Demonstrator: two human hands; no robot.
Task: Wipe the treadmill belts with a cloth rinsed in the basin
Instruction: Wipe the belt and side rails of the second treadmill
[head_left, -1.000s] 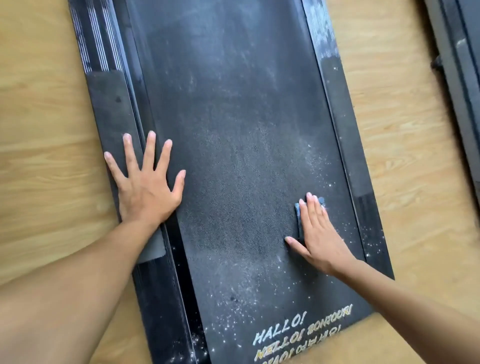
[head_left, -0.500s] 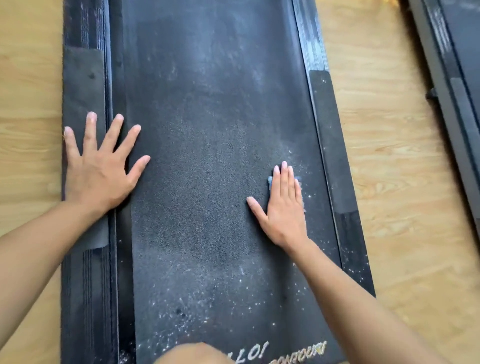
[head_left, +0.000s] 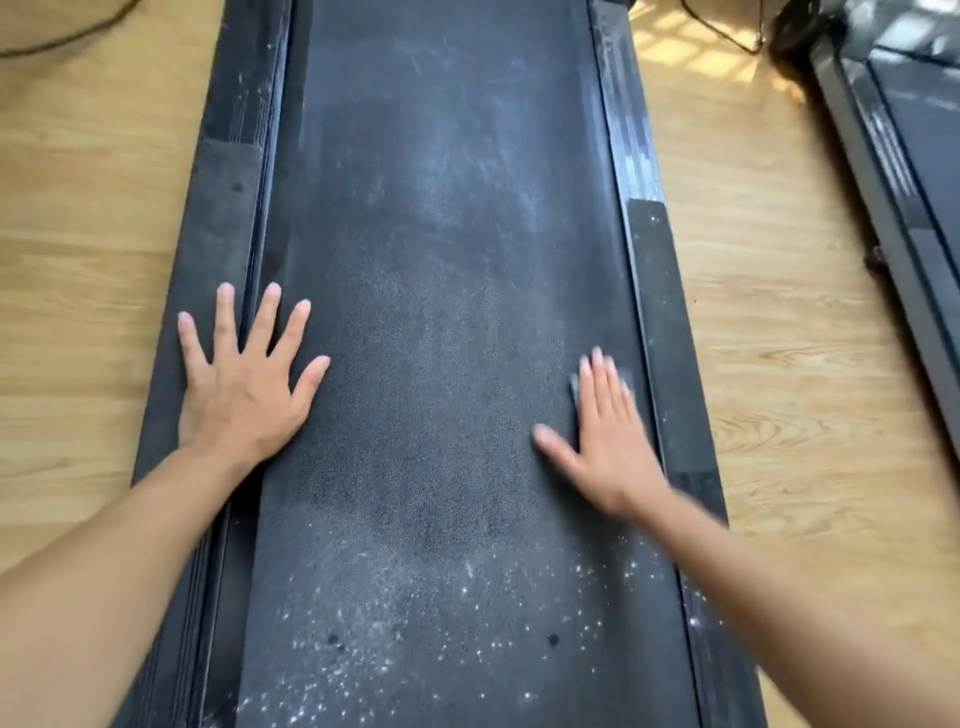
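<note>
Pressing a small blue-grey cloth (head_left: 574, 387) flat on the treadmill belt (head_left: 441, 312) with the right hand (head_left: 608, 436), fingers straight and close together, thumb stuck out sideways, curled round nothing. Blurred there, so only a sliver of cloth to make out beside the fingers, close to the belt's right edge and just beside the right side rail (head_left: 662, 322). Bracing with the left hand (head_left: 244, 395), fingers straight and spread wide, holding nothing, palm straddling the left side rail (head_left: 223, 208) and the belt's left edge. Dusted with pale smears further up the belt and white specks (head_left: 467, 654) nearer the camera. Lying on a wooden floor (head_left: 78, 260), with 1 more treadmill (head_left: 914, 197) off to the right and a dark cable (head_left: 52, 44) at top left.
</note>
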